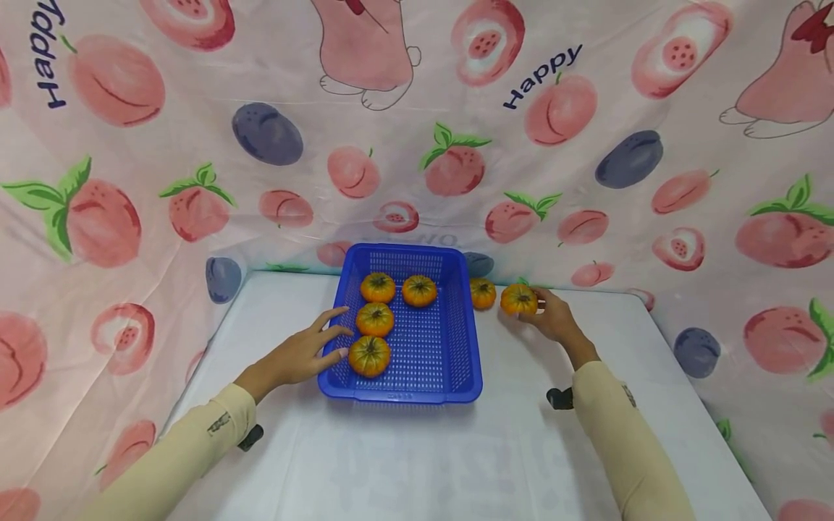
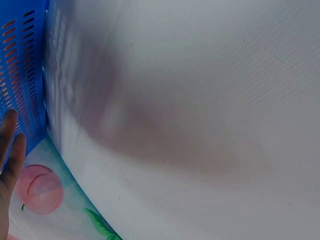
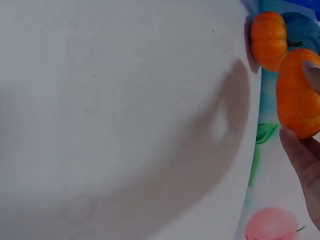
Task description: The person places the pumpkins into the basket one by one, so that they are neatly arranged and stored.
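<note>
A small orange pumpkin (image 1: 518, 299) with a dark top is gripped by my right hand (image 1: 554, 317), to the right of the basket. The right wrist view shows fingers around this orange pumpkin (image 3: 298, 95). Another pumpkin (image 1: 483, 293) stands on the table between it and the basket. My left hand (image 1: 301, 354) reaches over the left rim of the blue plastic basket (image 1: 417, 396), fingers spread and holding nothing. Several pumpkins lie inside: three down the left side, the nearest pumpkin (image 1: 369, 357) close to the left fingertips, and one pumpkin (image 1: 419, 291) at the back right.
The basket stands on a white table (image 1: 417, 463) near its back edge. A fruit-printed cloth (image 1: 404, 174) hangs behind the table and along its sides. Dark wrist mounts (image 1: 560, 399) stick out below both sleeves.
</note>
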Demonstrator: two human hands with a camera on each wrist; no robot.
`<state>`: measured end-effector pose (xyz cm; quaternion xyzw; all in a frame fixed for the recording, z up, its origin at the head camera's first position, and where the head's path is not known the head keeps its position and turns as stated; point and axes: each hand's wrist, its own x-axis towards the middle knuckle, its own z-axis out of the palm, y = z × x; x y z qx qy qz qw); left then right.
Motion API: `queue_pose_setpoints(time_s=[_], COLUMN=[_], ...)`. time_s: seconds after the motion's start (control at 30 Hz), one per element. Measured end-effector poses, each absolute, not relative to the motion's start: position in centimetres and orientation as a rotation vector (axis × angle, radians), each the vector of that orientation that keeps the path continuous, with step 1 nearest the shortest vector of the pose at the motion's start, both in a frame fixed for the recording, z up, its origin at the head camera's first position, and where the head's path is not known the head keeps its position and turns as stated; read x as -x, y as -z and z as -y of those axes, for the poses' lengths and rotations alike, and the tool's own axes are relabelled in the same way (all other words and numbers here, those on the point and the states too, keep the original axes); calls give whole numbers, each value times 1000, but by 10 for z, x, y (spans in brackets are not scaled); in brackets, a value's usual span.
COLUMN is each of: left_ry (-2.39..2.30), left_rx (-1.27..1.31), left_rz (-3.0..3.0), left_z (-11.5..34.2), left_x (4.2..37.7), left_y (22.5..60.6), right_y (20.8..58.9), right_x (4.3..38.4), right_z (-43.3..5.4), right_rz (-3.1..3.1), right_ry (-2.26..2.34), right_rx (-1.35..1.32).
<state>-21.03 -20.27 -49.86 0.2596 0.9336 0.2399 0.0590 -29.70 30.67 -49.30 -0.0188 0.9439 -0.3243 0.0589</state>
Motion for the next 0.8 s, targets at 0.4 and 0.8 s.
queue_pose_setpoints(time_s=[0.4, 0.8], left_ry=[-730, -726], left_rx=[-787, -803], left_rz=[-2832, -2847], left_z=[204, 202], left_x=[210, 208], left_y=[500, 496], right_y=[474, 450], right_x=[294, 289], right_z=[-295, -276], right_rz=[-2848, -2819], right_ry=[1056, 1118], right_rx=[156, 210])
